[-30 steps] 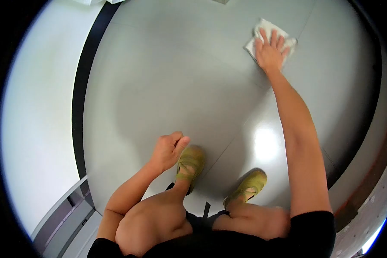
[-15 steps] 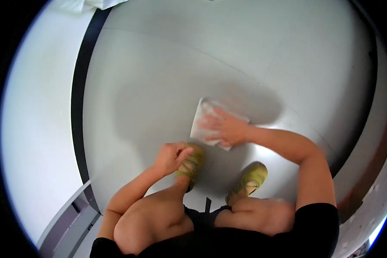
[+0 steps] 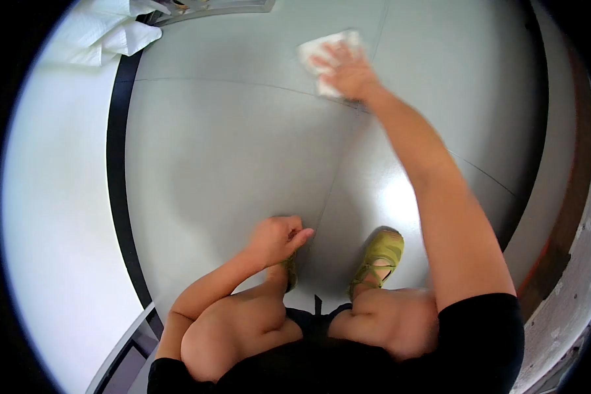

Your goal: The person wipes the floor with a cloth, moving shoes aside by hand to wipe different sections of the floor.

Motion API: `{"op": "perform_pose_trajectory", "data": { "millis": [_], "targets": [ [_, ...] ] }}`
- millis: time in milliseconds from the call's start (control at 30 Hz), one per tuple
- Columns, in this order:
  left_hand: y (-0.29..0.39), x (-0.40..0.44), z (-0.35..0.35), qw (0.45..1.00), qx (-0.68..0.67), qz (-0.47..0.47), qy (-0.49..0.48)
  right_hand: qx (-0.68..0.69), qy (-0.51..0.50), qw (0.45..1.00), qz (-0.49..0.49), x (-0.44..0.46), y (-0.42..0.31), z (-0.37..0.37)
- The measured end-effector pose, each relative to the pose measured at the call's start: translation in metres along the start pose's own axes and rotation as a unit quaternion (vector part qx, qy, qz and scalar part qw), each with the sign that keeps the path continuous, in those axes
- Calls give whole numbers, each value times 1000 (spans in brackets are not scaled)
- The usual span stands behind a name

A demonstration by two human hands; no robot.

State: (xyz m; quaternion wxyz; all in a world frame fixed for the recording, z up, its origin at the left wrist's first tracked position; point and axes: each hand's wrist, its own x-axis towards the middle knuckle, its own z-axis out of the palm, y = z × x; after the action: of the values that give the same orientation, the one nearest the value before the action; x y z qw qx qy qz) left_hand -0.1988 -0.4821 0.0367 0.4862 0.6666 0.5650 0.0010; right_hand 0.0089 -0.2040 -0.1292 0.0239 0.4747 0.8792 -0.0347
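On the grey tiled floor [image 3: 243, 144], a white cloth [image 3: 331, 43] lies under my right hand [image 3: 348, 71]. The palm rests on the cloth with the fingers spread flat, and the arm reaches far forward. Corners of the cloth stick out around the fingers. My left hand [image 3: 274, 240] hangs loosely curled in front of my left knee, with nothing visible in it. Just beneath that hand is my left shoe [image 3: 291, 272], mostly hidden. My right shoe [image 3: 378, 256], yellow-green with straps, stands on the floor to the right.
White fabric [image 3: 121, 36] hangs at the top left, beside a grey-framed item [image 3: 213, 8]. A black strip [image 3: 117, 151] edges the floor along the white wall [image 3: 59, 164]. At lower left is a grey frame [image 3: 128, 358]. A rough wall base [image 3: 561, 262] runs along the right.
My right hand has slid the cloth forward, from near my feet to the far part of the floor. The view has shifted a little; my left hand stays curled near the left shoe.
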Motion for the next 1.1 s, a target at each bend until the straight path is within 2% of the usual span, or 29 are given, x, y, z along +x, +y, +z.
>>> {"op": "perform_pose_trajectory", "data": {
  "millis": [67,167,267,333,400,467,567,667,733,800,833,867,967,1100],
  "targets": [
    [-5,-4,-1,1000,-8,10,16,68,2,996,66,-15,46,6],
    [-20,-9,2,998,-32,18,41,60,53,996,48,-56,54,10],
    [-24,-12,4,999,-47,-6,21,-4,37,999,-24,-97,9,9],
    [-25,-6,2,1000,-26,-7,-16,-5,-39,989,-142,-136,-37,-22],
    [-18,4,2,999,-28,27,-20,139,-23,956,-258,-175,-81,-11],
    [-11,17,2,997,-30,57,-33,257,-77,909,-320,-211,-125,-7],
    [3,34,9,992,-46,96,-71,301,-39,895,-328,-229,-144,8],
    [13,40,22,981,-59,125,-133,259,-76,903,-334,-212,-103,14],
    [15,41,21,971,-68,135,-187,141,-69,959,-236,-191,-63,-19],
    [12,38,27,963,-82,144,-214,105,-125,983,-84,-181,-22,-23],
    [9,37,30,958,-91,148,-229,51,-102,993,-20,-179,-3,-12],
    [7,35,33,952,-106,153,-243,-7,-78,996,43,-178,10,-4],
    [2,28,47,930,-135,168,-298,3,-72,987,147,-175,15,0],
    [0,22,73,876,-96,242,-405,-20,-110,964,243,-187,-24,2]
  ]
}}
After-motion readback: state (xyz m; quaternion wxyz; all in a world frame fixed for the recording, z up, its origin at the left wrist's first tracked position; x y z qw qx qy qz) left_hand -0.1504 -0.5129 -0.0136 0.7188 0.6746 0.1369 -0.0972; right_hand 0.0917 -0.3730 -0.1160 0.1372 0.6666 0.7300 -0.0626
